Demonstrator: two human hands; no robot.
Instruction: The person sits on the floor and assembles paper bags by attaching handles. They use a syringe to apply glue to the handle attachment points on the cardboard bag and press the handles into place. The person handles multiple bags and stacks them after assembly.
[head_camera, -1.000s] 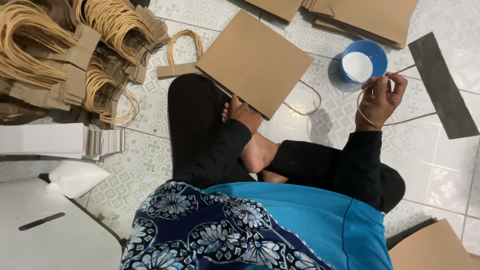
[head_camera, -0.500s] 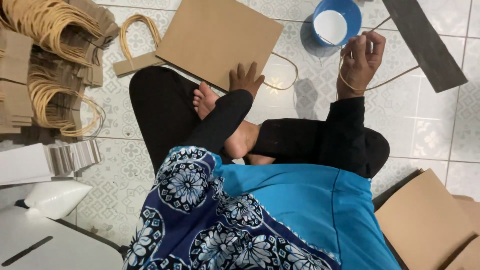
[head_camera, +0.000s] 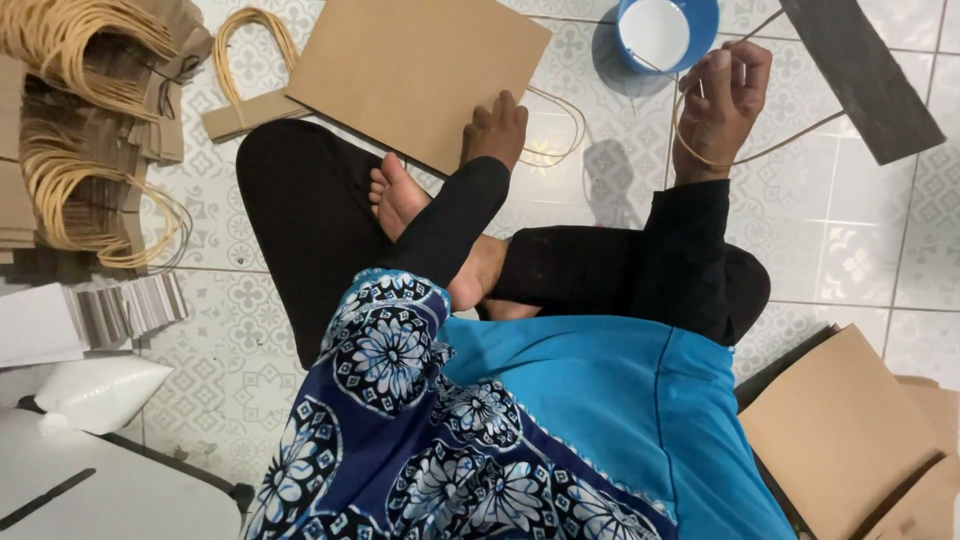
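- Nearest the camera, one person sits cross-legged on the tiled floor (head_camera: 880, 250), in a blue top, a blue flower-patterned cloth and black trousers; one bare foot (head_camera: 400, 195) shows between the knees.
- At the lower right, brown paper bags (head_camera: 850, 440) lie flat in a loose pile beside the person's knee; at least two can be counted, and the rest run off the frame.
- At the lower left lie one white board (head_camera: 120, 490), one white folded paper piece (head_camera: 95, 390) and one fanned stack of thin card strips (head_camera: 125, 305).
- The left hand (head_camera: 497, 130) rests with fingers slightly curled on the near edge of one flat brown paper bag (head_camera: 420, 65), pressing it to the floor just past the foot.
- One cord handle (head_camera: 240, 50) on a card strip lies touching that bag's left side; a second cord loop (head_camera: 560, 125) sticks out at its right edge.
- The right hand (head_camera: 720, 100) is raised, fingers closed in a pinch on one loop of tan paper cord (head_camera: 700, 155), which hangs around the wrist area.
- Just beyond the right hand stands one blue bowl (head_camera: 700, 30) with white contents.
- To the far right lies one dark grey strip (head_camera: 860, 75), set diagonally.
- At the far left, many brown bags with cord handles (head_camera: 80, 120) are stacked; too many to count.
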